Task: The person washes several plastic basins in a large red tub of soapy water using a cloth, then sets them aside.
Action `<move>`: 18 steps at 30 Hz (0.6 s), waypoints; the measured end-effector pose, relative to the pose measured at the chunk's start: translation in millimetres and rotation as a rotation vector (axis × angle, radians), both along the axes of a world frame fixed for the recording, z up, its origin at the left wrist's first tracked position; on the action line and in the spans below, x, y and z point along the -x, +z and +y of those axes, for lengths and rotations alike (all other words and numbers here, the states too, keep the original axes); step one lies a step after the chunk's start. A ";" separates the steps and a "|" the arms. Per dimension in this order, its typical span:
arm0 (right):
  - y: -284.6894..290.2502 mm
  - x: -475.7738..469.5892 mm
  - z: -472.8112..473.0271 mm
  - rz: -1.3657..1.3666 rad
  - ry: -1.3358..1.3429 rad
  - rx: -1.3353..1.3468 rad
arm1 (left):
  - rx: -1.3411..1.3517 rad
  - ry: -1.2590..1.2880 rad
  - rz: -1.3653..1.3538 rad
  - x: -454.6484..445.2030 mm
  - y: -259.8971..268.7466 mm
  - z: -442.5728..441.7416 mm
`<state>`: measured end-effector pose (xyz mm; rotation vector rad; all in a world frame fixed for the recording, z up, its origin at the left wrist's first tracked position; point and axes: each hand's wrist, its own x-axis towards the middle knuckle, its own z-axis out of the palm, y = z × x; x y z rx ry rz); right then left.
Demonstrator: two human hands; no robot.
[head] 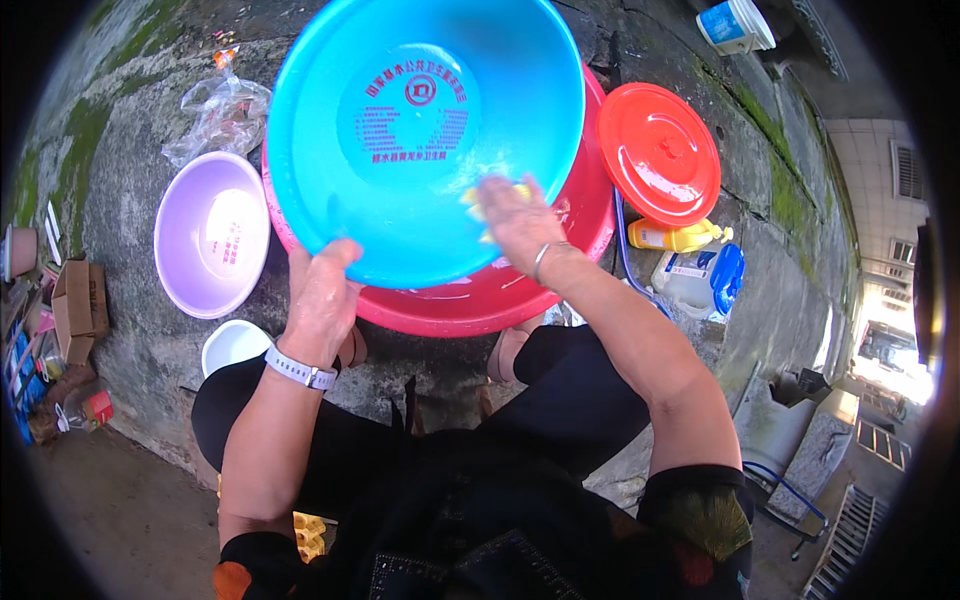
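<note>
A large blue plastic basin (315,135) is held tilted, its printed inside facing me, over a bigger red plastic tub (450,311). Gripping its near left rim is my left hand (322,292), thumb over the edge and the other fingers mostly hidden. My right hand (517,217) presses a yellow cloth or sponge (474,201) against the basin's inner wall at the lower right. Wet streaks and a little foam show beside that hand. The basin covers most of the red tub's inside.
A purple basin (180,232) and a white bowl (234,346) stand left, below a clear plastic bag (225,112). On the right are a red lid (637,150), a yellow bottle (679,235), a blue-capped jug (694,281) and a hose (626,247). A white bucket (739,26) stands farther off.
</note>
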<state>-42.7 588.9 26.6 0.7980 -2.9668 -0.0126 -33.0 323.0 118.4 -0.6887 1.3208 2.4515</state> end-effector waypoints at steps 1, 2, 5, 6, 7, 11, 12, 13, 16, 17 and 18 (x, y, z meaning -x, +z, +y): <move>1.2 -4.6 -5.7 -0.054 -0.009 0.034 | 0.008 0.006 0.008 -2.3 -1.7 0.6; 2.1 -13.5 -16.3 -0.108 -0.018 0.067 | 0.036 0.026 -0.001 -0.9 -4.3 0.9; 15.2 -46.2 -105.4 -0.140 0.017 0.488 | 0.069 0.005 0.015 -1.0 -21.5 -2.4; 16.6 -43.0 -109.4 -0.134 0.056 0.504 | 0.093 -0.004 -0.044 -0.9 -15.7 -1.6; 17.2 -34.5 -109.6 -0.122 0.090 0.517 | 0.077 0.011 -0.033 0.5 -10.6 -3.5; 35.9 2.7 -18.6 -0.309 0.028 0.101 | 0.037 0.049 0.018 4.2 -0.1 -5.0; 34.1 0.5 -12.7 -0.194 -0.007 0.044 | 0.040 0.050 0.024 2.3 -1.5 -3.7; 31.9 -1.9 -10.1 -0.078 -0.042 -0.013 | 0.025 0.020 0.014 3.8 -3.4 -5.6; 27.3 -40.1 -88.4 -0.216 0.007 0.341 | 0.008 -0.029 -0.012 5.7 -10.5 -13.3; 28.8 -43.7 -108.7 -0.218 0.017 0.485 | 0.012 -0.024 -0.010 5.8 -12.2 -15.9; 26.6 -41.2 -104.2 -0.232 0.044 0.451 | 0.014 -0.019 -0.010 4.8 -12.0 -19.3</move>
